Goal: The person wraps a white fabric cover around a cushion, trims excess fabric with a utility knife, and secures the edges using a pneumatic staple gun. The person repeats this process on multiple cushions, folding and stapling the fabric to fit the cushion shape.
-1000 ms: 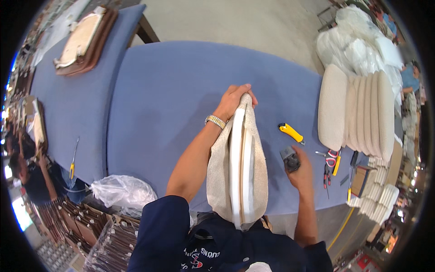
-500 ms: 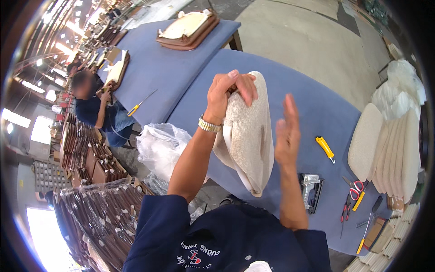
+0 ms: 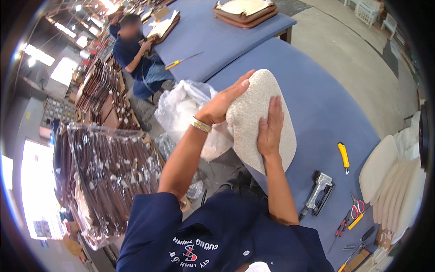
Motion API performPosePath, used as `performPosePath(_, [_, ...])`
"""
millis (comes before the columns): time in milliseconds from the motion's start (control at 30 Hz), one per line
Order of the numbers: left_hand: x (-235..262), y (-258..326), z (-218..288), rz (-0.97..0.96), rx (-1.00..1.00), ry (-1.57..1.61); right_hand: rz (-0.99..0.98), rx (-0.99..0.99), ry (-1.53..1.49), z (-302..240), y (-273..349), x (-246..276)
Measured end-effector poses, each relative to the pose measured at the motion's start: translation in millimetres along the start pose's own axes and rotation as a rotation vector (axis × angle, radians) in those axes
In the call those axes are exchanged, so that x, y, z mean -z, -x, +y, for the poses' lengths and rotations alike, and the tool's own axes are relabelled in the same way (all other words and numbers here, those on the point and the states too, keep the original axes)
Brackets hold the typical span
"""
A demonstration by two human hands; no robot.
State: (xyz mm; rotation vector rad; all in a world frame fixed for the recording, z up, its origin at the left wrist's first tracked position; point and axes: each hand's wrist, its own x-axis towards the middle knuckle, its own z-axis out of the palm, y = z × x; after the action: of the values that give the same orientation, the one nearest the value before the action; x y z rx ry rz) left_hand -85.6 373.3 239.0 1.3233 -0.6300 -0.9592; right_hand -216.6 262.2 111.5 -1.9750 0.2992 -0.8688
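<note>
A beige fabric-covered chair pad, rounded at its far end, is held tilted up above the near edge of the blue table. Along the pad's left edge my left hand grips it, the thumb lying near the rim and the other fingers partly hidden behind. Flat against the pad's face rests my right hand, its fingers stretched out and pointing away from me. On the table to the right lie a yellow utility knife and a silver staple gun.
Scissors, red-handled pliers and a stack of beige pads occupy the right end of the blue table. White plastic bags sit left. Wrapped brown panels stand behind them. A co-worker works at the far table.
The pad has turned so its broad face shows. My right hand, apart from it before, now lies on it; my left hand shifted to its left edge. The whole view swung right.
</note>
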Motion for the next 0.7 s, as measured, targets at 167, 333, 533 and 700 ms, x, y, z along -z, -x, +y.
performPosePath(167, [32.2, 47.3, 3.8, 0.02, 0.068, -0.692, -0.032, -0.228, 0.239, 94.7, 74.0, -3.1])
performPosePath(333, [49.3, 77.5, 2.0, -0.023, 0.004, -0.826, 0.037, -0.441, 0.369, 152.1, 111.4, 10.2])
performPosePath(533, [92.4, 94.1, -15.6, -0.134, 0.064, -0.691, 0.113, -0.711, -0.084, 206.3, 124.8, 60.4])
performPosePath(700, [98.0, 72.1, -44.1, 0.096, -0.071, -0.627, 0.432, -0.785, -0.127, 227.5, 88.7, 68.3])
